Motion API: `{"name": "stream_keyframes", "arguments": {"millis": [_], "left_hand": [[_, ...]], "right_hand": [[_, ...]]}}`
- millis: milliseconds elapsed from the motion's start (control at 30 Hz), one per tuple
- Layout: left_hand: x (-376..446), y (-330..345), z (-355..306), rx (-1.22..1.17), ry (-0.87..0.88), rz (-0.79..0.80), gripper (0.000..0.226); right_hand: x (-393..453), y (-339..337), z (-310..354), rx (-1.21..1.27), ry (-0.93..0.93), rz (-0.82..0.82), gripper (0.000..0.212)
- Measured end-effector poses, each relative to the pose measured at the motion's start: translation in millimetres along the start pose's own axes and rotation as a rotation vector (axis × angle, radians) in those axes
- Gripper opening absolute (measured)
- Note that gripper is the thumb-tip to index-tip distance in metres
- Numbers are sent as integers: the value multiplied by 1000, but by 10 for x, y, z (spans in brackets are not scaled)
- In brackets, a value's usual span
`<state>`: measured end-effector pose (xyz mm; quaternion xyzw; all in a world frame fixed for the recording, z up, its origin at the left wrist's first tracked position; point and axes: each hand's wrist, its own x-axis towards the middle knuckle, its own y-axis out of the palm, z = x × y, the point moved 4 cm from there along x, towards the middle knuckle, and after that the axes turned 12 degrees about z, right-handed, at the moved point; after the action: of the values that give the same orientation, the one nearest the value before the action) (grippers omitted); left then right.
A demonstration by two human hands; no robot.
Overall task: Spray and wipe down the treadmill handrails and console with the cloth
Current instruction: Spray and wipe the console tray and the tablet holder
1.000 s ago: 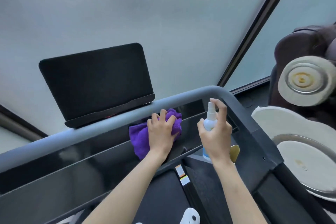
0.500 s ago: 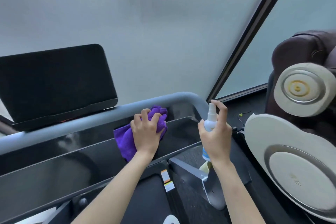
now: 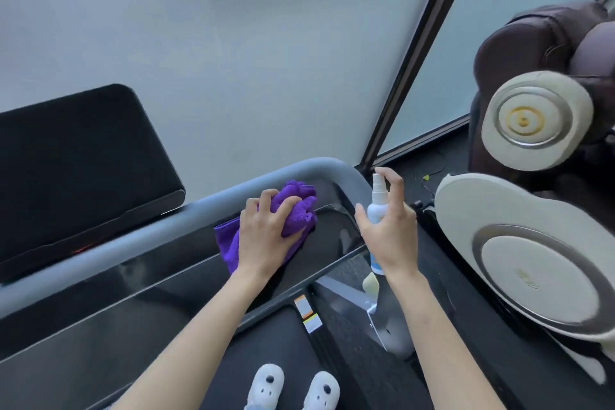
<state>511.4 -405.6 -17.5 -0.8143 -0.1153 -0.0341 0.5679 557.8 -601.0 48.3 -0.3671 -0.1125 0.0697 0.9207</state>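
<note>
My left hand (image 3: 269,233) grips a bunched purple cloth (image 3: 298,205) and presses it on the glossy black console panel (image 3: 133,303), just below the grey handrail (image 3: 206,203) near its right corner. My right hand (image 3: 387,230) holds a small white spray bottle (image 3: 377,206) upright beside the cloth, index finger curled over the nozzle. The black screen (image 3: 76,170) stands at the left behind the rail.
A frosted glass wall with a dark frame (image 3: 416,53) rises ahead. A brown massage chair with cream round pads (image 3: 532,120) stands close on the right. The treadmill belt (image 3: 266,343) and my white slippers (image 3: 293,386) lie below.
The view has swung right and down, so the screen sits farther left. My left hand has bunched the cloth and shifted it toward the rail's right corner. The bottle stays upright in my right hand.
</note>
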Motion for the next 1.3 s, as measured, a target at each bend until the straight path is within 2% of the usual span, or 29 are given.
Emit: {"name": "stream_keyframes", "arguments": {"millis": [100, 367, 667, 800, 933, 1067, 1300], "left_hand": [[144, 7, -92, -97, -3, 26, 37], [153, 196, -258, 30, 46, 7, 40], [147, 211, -246, 35, 56, 20, 43], [145, 217, -241, 30, 52, 7, 44], [142, 201, -245, 23, 46, -4, 44], [142, 139, -220, -65, 39, 17, 48], [456, -265, -469, -332, 26, -56, 38]], "right_hand": [[-179, -207, -115, -17, 40, -45, 61], [-614, -491, -298, -219, 210, -95, 65], [-558, -452, -178, -202, 187, -90, 60], [-749, -521, -244, -256, 230, -79, 65], [-955, -531, -405, -240, 333, -62, 61], [-1097, -535, -497, -175, 437, -96, 57], [-1140, -543, -450, -83, 354, -139, 61]]}}
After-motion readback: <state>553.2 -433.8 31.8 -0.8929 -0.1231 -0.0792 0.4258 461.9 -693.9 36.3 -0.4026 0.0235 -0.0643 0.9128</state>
